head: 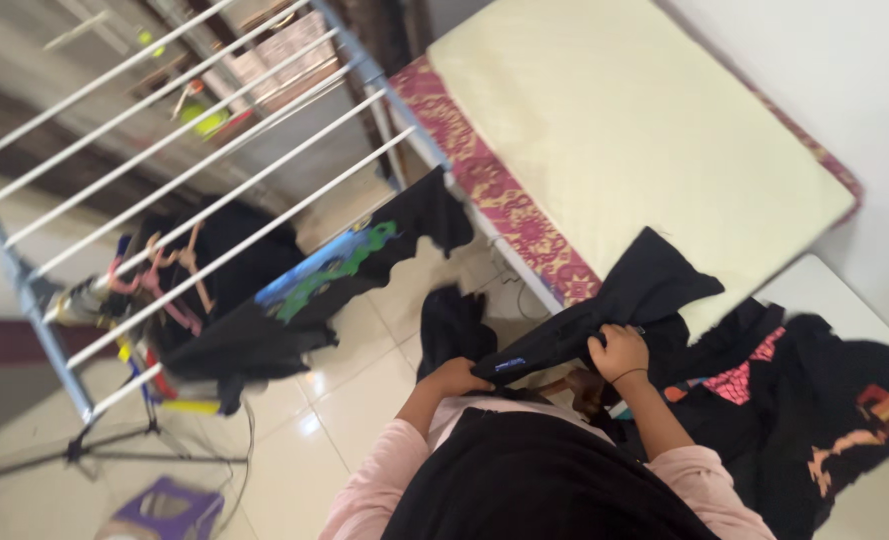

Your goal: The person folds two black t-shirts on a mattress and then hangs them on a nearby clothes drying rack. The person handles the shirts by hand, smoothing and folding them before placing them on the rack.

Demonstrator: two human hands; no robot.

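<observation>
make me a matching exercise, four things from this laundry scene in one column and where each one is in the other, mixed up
1. black garment
2. printed black shirt
3. purple stool
4. cream mattress

a. on the floor, lower left
b. gripped by both hands: left hand, right hand
c. on a patterned base, upper right
d. draped over the drying rack

Pairs: 1-b, 2-d, 3-a, 4-c
</observation>
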